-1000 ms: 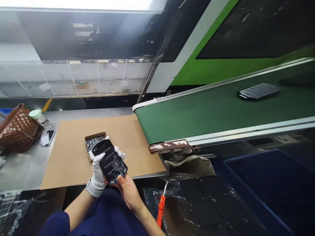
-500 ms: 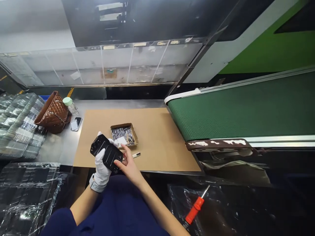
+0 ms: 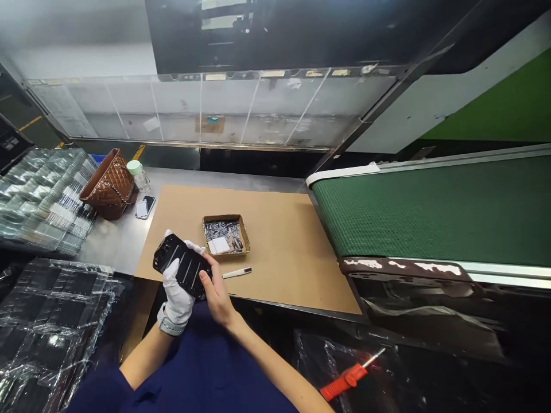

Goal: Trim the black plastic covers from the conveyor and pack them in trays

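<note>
2 hands, gloved left hand [image 3: 177,296] and bare right hand [image 3: 218,296], grasp a black case [image 3: 186,265] over the near edge of the table [image 3: 111,246]. Its underside is hidden; small pieces [image 3: 218,228] in the box [image 3: 244,234] blur together.

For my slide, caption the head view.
Gloved left hand and bare right hand hold a black part near a box of small pieces.

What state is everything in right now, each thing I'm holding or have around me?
Black part: held in both hands, tilted
Left hand: gloved, grip closed on the part
Right hand: bare, grip closed on the part
Small box: open, holding many small pieces
Pen: lying flat
Handbag: open-topped
Bottle: standing, lid on
Phone: lying flat
Red screwdriver: lying down, not held
</note>
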The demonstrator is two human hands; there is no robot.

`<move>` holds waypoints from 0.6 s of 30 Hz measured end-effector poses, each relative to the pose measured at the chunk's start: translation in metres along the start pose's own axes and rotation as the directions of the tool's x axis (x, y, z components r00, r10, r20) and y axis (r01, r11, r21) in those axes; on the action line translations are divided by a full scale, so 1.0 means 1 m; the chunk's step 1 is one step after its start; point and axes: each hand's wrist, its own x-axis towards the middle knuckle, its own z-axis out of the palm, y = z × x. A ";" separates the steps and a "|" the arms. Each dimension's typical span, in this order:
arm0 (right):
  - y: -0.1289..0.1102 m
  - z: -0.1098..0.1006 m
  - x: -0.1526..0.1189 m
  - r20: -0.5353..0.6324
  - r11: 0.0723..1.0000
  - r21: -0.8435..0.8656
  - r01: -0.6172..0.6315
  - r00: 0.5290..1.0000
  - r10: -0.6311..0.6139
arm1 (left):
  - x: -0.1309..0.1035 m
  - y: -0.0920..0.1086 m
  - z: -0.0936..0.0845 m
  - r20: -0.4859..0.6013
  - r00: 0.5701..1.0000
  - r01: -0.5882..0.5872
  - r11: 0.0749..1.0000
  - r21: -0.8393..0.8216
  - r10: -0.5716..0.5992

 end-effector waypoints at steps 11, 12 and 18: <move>-0.005 -0.015 -0.004 0.075 0.916 0.296 -0.272 0.962 0.262 | -0.012 -0.005 0.008 0.009 0.998 -0.058 0.998 -0.011 0.058; -0.007 -0.016 -0.004 0.169 0.853 0.372 -0.366 0.930 0.325 | -0.012 -0.005 0.007 0.018 0.997 -0.071 0.997 0.021 0.071; -0.026 -0.025 -0.010 0.539 0.543 0.506 -0.670 0.737 0.407 | -0.013 -0.006 -0.001 0.016 0.993 -0.118 0.984 0.132 0.117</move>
